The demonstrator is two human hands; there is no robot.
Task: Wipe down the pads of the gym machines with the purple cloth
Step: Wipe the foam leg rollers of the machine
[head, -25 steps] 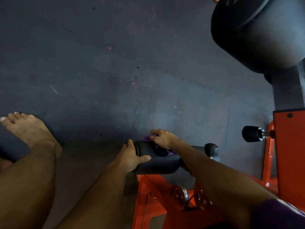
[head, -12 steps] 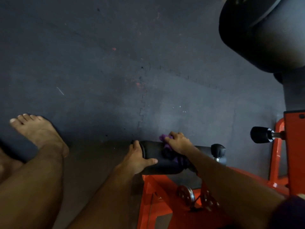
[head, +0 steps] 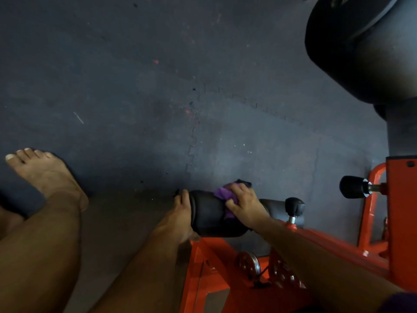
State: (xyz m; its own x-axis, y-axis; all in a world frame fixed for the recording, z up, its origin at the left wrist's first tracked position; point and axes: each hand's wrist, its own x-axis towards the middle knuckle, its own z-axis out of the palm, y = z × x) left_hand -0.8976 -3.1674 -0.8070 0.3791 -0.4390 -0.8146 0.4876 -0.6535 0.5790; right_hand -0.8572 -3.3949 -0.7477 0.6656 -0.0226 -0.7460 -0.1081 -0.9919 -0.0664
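My right hand [head: 244,205] presses the purple cloth [head: 223,195] onto the roller pad [head: 208,213], whose length runs nine-to-three; my left hand [head: 180,220] cups its nine o'clock end, steadying.

Matt black padded roller [head: 209,213] at lower centre, soft purple cloth [head: 222,193] bunched on it; glossy orange painted metal frame [head: 401,211]; dull, speckled rubber floor [head: 135,86].

We note the purple cloth [head: 223,195] under the right hand [head: 244,205], atop the black cylindrical roller pad [head: 208,214]; left hand [head: 178,219] at its left end; black round knob [head: 294,206] right of the right hand.
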